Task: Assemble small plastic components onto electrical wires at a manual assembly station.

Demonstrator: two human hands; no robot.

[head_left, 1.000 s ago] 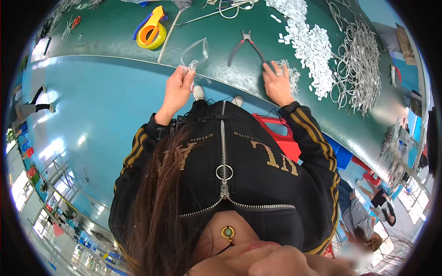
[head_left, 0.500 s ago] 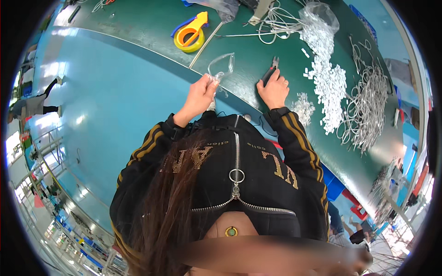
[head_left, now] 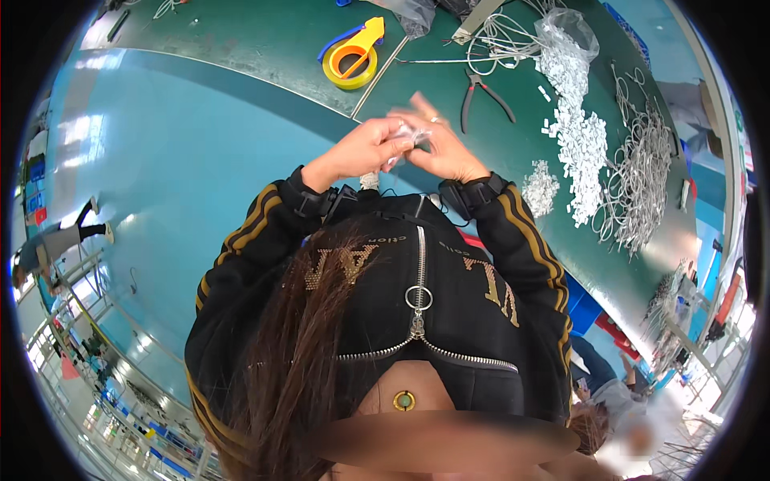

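Observation:
Above the table's near edge, my two hands meet around a small crumpled piece of clear plastic (head_left: 417,138). My left hand (head_left: 361,151) is closed and pinches it. From the other side, my right hand (head_left: 451,154) reaches against the same plastic; a finger points up and away, blurred by motion, so whether this hand grips the plastic does not show. Beyond the right hand, cutting pliers (head_left: 486,98) with dark handles lie spread on the green table (head_left: 433,72).
A yellow tape dispenser (head_left: 354,66) lies at the table's left. On the right are many small white pieces (head_left: 579,152), spilling from a clear bag (head_left: 568,34), and a heap of grey cables (head_left: 646,180). A smaller pile of white pieces (head_left: 541,188) lies nearer. Blue floor (head_left: 184,160) extends left.
My right hand has let go of the pliers, which now lie spread on the table, and moved left to my left hand. The clear plastic is now bunched between the hands.

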